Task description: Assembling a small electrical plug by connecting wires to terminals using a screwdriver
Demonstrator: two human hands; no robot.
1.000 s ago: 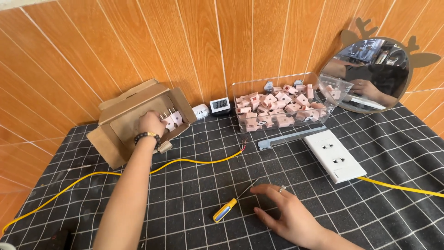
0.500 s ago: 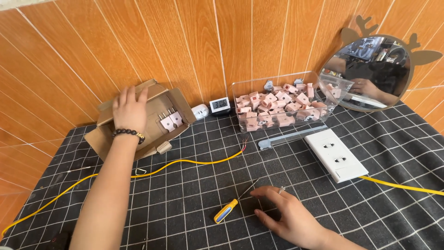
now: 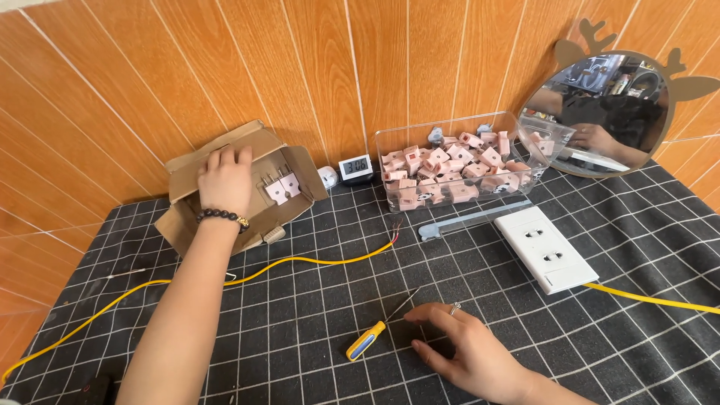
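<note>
Since a moment ago the left hand [image 3: 225,180] has slid from the plugs inside the cardboard box [image 3: 232,191] up onto the box's top flap, where it now lies flat with fingers spread, gripping nothing; the right hand has hardly shifted. Nearest the camera, the right hand [image 3: 469,351] rests palm down on the black checked cloth [image 3: 300,330], fingers loosely spread and empty, a ring on one finger, its fingertips just beside the thin shaft of a screwdriver [image 3: 373,337] with a yellow and blue handle — near it, but whether they touch it I cannot tell. Beyond that, a yellow wire [image 3: 300,262] snakes across the cloth from the left edge toward the middle, its bare end lying near a long pale grey strip [image 3: 476,219]. To the right lies a white wall socket plate [image 3: 545,248], face up, with a second yellow wire [image 3: 652,299] running off from beside it to the right edge. Farther back, the box lies on its side with its mouth open, and a few white plugs [image 3: 281,187] show inside it just right of the left wrist, which wears a dark bead bracelet. Against the wooden wall stand a small digital clock [image 3: 355,166], a clear plastic tub [image 3: 465,169] full of pink plugs, and a round mirror [image 3: 604,112] with antlers.
</note>
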